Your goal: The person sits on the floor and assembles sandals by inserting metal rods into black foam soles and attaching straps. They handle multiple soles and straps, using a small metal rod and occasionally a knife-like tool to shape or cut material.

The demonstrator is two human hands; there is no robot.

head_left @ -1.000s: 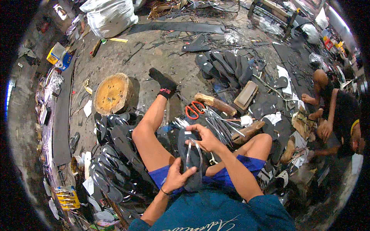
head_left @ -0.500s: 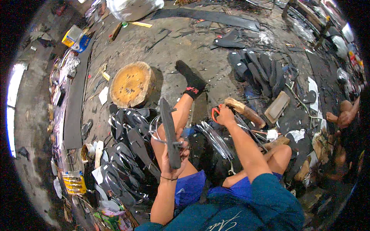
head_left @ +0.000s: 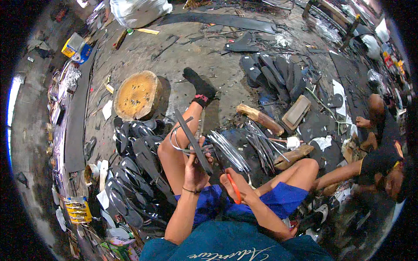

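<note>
My left hand [head_left: 197,174] grips a dark flip-flop sole [head_left: 191,138], tilted and seen nearly edge-on. Thin grey straps [head_left: 175,140] loop out from its side. Close beside it, my right hand [head_left: 237,185] is closed around an orange-handled tool [head_left: 234,188]. The tool's dark, narrow end points up toward the straps by my left fingers; its exact kind is hard to make out. Bundles of grey strap strips [head_left: 228,150] lie just beyond my hands. Many black flip-flops [head_left: 130,174] are heaped to the left of my leg.
A round wooden block [head_left: 137,95] stands ahead at the left. Dark soles [head_left: 276,74] are piled at the far right, near a wooden piece [head_left: 260,118] and a rectangular block [head_left: 297,112]. Another person [head_left: 379,161] sits at the right. A long black strip [head_left: 217,19] lies far ahead.
My right hand has come back from beside the wooden piece toward my left hand, bringing the orange-handled tool. The sole has turned more edge-on. The view has shifted, showing more of the other person.
</note>
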